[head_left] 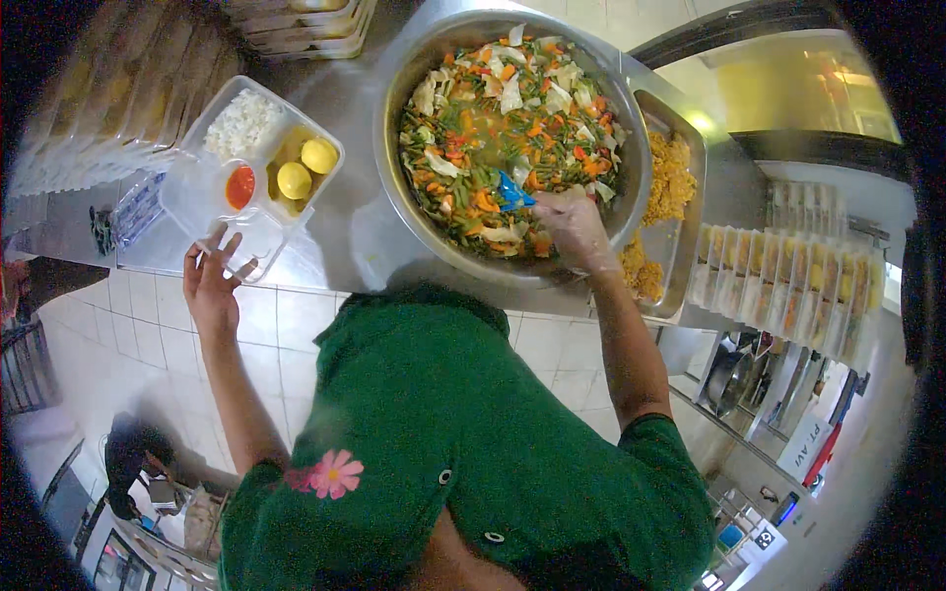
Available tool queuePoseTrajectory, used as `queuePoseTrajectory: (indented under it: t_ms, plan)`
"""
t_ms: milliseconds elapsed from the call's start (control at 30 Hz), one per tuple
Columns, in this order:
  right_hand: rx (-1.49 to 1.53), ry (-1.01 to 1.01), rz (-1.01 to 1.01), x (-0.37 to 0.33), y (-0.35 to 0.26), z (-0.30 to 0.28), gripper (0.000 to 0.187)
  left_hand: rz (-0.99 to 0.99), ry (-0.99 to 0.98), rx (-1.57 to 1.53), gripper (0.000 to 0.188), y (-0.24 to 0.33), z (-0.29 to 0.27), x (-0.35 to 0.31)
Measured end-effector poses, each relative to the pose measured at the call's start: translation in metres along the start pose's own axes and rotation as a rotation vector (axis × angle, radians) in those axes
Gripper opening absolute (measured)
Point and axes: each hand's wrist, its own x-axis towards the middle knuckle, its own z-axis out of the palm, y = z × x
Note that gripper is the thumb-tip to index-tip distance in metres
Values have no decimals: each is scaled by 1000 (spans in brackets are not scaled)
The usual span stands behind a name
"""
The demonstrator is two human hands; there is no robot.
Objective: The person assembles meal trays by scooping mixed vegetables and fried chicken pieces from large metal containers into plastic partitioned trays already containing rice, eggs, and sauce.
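Note:
My left hand (pixel 214 281), bare, has its fingers stretched apart at the near edge of a clear plastic meal box (pixel 179 204). The box holds white rice (pixel 242 123), two yellow eggs (pixel 295 181) in sauce and a small cup of red sauce (pixel 239 186). An unfilled compartment lies at its near side. My right hand (pixel 578 232), in a thin clear glove, is closed around a small blue utensil (pixel 513 193) dipped in the vegetables. Its full shape is partly hidden. A big round steel bowl (pixel 386 148) holds chopped vegetables (pixel 493 128) in broth.
A steel tray (pixel 683 261) of golden fried pieces (pixel 669 177) sits right of the bowl. Stacked meal boxes stand at far left (pixel 108 108), top (pixel 296 25) and right (pixel 788 286). The steel table's near edge (pixel 335 283) runs before me.

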Motion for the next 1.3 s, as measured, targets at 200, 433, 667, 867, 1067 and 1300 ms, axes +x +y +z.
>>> queuePoseTrajectory:
  t_ms: [200,433,667,867,1067,1300]
  plan:
    - [-31,95,-45,-14,5,-17,24,52,78,-45,31,29,31,-29]
    - [-571,65,-376,11,-19,11,12,64,56,-104,27,44,76,-36]
    - [-186,-44,-76,3,-13,0,22,77,-15,-109,25,39,110,-25]
    - [14,-27,-51,-7,-29,6,21,76,-72,-103,25,31,137,-5]
    - [159,1,-66,-14,-37,-32,18,42,-101,-169,28,30,167,14]
    - [-75,72,-140,-10,-101,-107,17,6,-166,-160,27,4,195,25]
